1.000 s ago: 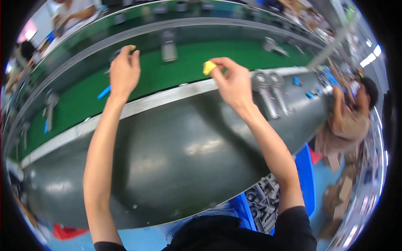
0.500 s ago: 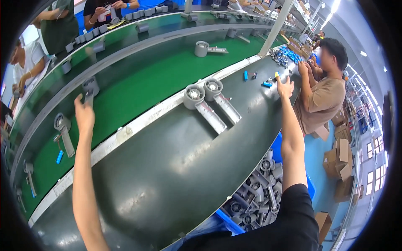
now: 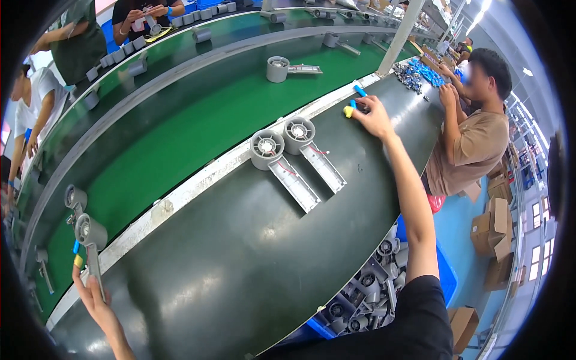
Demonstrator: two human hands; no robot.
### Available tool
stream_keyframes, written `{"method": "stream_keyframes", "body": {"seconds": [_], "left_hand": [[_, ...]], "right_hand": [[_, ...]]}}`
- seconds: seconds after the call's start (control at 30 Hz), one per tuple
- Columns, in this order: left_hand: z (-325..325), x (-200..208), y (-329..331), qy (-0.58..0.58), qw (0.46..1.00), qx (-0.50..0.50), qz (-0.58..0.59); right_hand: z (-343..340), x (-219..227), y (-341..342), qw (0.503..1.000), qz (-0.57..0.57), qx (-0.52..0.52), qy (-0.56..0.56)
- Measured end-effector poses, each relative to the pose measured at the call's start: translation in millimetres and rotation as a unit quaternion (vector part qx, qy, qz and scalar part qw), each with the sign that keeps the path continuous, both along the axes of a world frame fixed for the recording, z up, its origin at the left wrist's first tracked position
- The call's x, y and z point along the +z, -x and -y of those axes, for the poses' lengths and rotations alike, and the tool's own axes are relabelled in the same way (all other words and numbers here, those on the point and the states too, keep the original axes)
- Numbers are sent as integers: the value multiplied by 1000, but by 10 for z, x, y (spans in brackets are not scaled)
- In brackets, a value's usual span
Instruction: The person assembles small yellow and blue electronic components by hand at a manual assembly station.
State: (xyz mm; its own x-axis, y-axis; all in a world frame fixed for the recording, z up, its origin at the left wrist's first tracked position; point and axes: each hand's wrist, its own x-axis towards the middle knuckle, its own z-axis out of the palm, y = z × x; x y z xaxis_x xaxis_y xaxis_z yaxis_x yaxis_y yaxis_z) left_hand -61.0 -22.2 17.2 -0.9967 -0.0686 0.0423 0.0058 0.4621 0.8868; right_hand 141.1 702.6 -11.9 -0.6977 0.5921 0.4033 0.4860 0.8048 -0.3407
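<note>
At the lower left, my left hand (image 3: 99, 303) grips the handle of a grey handheld-fan body (image 3: 91, 231). Its round head points away from me. A yellow cover sits on one fingertip, beside a blue cylinder (image 3: 76, 246). Across the table, my right hand (image 3: 377, 118) has its fingers bent round a small blue cylindrical battery (image 3: 353, 104), with yellow on the thumb tip. Another blue battery (image 3: 360, 90) lies just beyond those fingers. Between my hands, two open fan bodies (image 3: 267, 148) (image 3: 299, 133) lie side by side, thin red wires showing in their handles.
A green conveyor (image 3: 198, 132) runs behind the pale rail (image 3: 162, 210), carrying more fan parts (image 3: 278, 69). Blue and metal parts (image 3: 423, 73) are heaped at the far right. A co-worker (image 3: 474, 129) stands there. A blue bin (image 3: 444, 276) of grey housings stands below the table edge.
My left hand has swung down and nearer, bringing a fan body from over the conveyor. My right hand has moved left, and the blue batteries near it have shifted toward the rail.
</note>
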Motion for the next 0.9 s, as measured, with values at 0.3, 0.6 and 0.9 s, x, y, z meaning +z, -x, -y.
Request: {"method": "stream_keyframes", "body": {"seconds": [0.3, 0.6, 0.9], "left_hand": [[-186, 73, -910, -73, 991, -97, 62], [-332, 22, -1541, -200, 933, -257, 156], [-159, 34, -1689, -60, 952, -289, 81]], "right_hand": [[1825, 131, -889, 999, -13, -30, 21], [4134, 77, -780, 981, -57, 173, 63], [4488, 344, -490, 965, -85, 227, 105]]}}
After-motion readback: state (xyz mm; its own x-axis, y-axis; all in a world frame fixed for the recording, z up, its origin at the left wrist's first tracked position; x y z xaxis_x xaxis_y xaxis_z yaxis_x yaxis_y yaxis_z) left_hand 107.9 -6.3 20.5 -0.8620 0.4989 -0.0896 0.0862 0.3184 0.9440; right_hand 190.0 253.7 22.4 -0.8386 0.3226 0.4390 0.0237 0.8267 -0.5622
